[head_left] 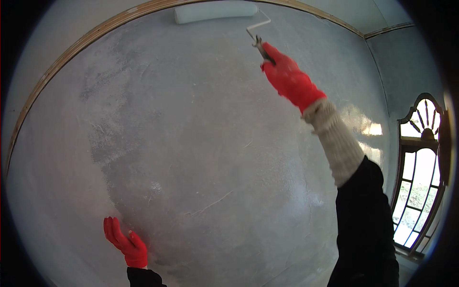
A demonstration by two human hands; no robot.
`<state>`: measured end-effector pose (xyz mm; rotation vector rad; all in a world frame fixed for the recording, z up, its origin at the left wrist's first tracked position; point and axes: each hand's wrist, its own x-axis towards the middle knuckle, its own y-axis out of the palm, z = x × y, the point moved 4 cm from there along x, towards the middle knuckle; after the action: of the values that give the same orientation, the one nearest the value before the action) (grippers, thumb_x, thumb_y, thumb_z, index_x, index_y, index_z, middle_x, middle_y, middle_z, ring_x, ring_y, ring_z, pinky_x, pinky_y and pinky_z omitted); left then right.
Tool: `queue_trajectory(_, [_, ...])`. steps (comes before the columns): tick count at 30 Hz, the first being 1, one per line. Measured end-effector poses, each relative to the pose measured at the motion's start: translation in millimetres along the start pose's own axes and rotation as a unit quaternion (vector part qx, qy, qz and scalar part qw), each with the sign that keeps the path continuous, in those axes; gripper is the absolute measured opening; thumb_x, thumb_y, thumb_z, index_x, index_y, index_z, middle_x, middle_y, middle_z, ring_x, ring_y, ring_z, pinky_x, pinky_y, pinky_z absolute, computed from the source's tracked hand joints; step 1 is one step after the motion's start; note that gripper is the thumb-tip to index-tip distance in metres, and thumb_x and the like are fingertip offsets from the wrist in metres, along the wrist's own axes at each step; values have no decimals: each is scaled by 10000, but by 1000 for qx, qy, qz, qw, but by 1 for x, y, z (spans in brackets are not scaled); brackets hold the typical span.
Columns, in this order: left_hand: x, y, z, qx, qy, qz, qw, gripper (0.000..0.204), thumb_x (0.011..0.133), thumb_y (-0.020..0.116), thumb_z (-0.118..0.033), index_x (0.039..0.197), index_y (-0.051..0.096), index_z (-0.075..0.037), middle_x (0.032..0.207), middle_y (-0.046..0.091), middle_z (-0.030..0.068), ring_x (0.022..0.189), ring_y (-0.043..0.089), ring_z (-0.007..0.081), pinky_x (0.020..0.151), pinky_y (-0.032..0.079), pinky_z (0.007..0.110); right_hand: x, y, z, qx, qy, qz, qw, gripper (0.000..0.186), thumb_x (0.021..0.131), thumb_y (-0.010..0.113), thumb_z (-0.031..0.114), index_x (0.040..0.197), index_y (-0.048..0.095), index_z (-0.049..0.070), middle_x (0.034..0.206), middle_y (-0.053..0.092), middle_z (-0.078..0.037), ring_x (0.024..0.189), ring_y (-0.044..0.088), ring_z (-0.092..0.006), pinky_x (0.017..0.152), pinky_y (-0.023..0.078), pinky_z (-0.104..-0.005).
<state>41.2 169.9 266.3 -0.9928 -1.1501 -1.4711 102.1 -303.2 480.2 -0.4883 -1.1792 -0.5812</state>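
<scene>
My right hand (290,76), in a red glove with a knitted cuff, is raised high and closed round the dark handle of a paint roller (216,12). The roller's pale sleeve lies along the top of the grey wall (205,143), just under the wooden trim, and its bent wire frame runs down to the handle. Low on the left, my left hand (126,241) wears a red glove too. Its fingers are stretched out and hold nothing. It is close to the wall; whether it touches, I cannot tell.
Wooden trim (95,36) borders the wall along the top and left. At the right stands a dark-framed window (416,182) with an arched top. Wet sheen shows on the wall's right part, while a lighter, uneven patch (62,158) covers its left.
</scene>
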Motion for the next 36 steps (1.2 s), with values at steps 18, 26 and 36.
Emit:
queue_trajectory(18, [44, 13, -22, -61, 180, -25, 981, 423, 863, 414, -298, 1170, 497, -18, 1227, 449, 148, 1140, 429, 395, 927, 374, 499, 30, -6, 37, -27, 12, 53, 998, 462, 916, 452, 229, 1345, 385, 73, 651, 468, -31, 510, 432, -122, 470, 420, -289])
queue_trajectory(26, [35, 14, -9, -64, 153, -34, 986, 455, 863, 403, -311, 1197, 484, -13, 1257, 435, 154, 1166, 410, 404, 937, 363, 510, 23, -17, 27, -65, -17, 7, 998, 441, 915, 449, 217, 1328, 399, 69, 615, 449, -30, 477, 418, -116, 457, 417, -274])
queue_trajectory(36, [37, 8, -11, -61, 145, -26, 987, 449, 859, 410, -297, 1198, 484, -11, 1262, 425, 146, 1159, 416, 399, 939, 362, 504, 40, -30, 45, -82, -29, 53, 995, 356, 921, 435, 211, 1234, 445, 40, 577, 367, 10, 461, 381, -102, 419, 359, -274])
